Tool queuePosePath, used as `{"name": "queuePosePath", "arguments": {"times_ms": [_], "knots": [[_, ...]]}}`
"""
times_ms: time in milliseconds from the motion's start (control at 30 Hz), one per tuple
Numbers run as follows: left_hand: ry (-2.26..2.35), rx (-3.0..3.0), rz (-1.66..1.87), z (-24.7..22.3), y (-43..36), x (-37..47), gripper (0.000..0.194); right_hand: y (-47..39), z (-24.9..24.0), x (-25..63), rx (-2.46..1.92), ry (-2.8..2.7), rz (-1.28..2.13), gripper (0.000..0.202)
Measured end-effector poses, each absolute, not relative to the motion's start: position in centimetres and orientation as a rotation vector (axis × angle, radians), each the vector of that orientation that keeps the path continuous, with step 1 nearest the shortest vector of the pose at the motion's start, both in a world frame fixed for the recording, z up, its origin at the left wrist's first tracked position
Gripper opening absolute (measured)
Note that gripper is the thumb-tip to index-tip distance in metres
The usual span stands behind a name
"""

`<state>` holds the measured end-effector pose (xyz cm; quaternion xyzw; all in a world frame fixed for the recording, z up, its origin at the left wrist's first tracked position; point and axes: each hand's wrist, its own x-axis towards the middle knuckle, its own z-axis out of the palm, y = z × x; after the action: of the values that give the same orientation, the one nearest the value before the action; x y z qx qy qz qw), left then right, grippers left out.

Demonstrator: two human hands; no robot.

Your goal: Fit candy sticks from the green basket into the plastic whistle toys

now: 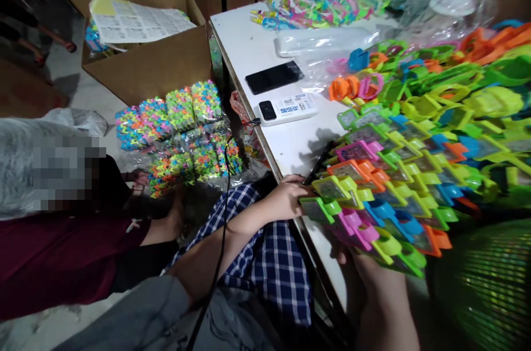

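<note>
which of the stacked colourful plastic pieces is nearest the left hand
The green rectangular plastic piece, leftmost of those stacked in view: its end is beside the left hand, while the other colourful pieces sit farther right.

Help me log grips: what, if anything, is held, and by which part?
The left hand is at the left edge of stacked plastic pieces; the right hand, mostly hidden, is beneath them. Actual grip is unclear.

Only unreadable print: white device (290, 109), paper sheet (143, 23)

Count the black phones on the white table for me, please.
1: a black phone lies on the table beside the white cabled device. Others could be hidden under the colourful plastic pieces.
</note>
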<state>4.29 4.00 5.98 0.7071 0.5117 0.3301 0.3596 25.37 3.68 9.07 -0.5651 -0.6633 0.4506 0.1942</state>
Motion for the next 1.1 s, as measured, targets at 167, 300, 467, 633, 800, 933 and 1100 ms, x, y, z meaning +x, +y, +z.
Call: {"name": "queuePosePath", "arguments": {"times_ms": [167, 300, 467, 633, 800, 933, 1100], "knots": [[1.350, 1.809, 0.877, 5.4, 4.0, 4.4, 0.020, 3.7, 8.5, 25.6, -1.517, -1.830, 1.325, 0.044], [1.377, 1.814, 0.918, 5.3, 4.0, 4.3, 0.019, 3.5, 8.9, 25.0, -1.467, -1.818, 1.289, 0.048], [1.385, 1.750, 0.905, 5.8, 4.2, 4.5, 0.015, 2.9, 9.3, 24.5, -1.460, -1.779, 1.226, 0.047], [1.442, 1.668, 0.984, 6.2, 3.7, 4.8, 0.013, 2.7, 9.0, 24.6, -1.518, -1.777, 1.196, 0.040], [1.622, 1.543, 1.083, 6.9, 1.6, 4.8, 0.024, 2.9, 9.0, 24.5, -1.458, -1.776, 1.180, 0.039], [1.705, 1.626, 1.119, 8.4, 1.3, 4.5, 0.018, 3.0, 9.6, 24.7, -1.452, -1.714, 1.332, 0.032], [1.587, 1.740, 1.146, 6.7, 3.9, 3.4, 0.012, 4.2, 8.3, 24.3, -1.421, -1.577, 1.409, 0.029]]}}
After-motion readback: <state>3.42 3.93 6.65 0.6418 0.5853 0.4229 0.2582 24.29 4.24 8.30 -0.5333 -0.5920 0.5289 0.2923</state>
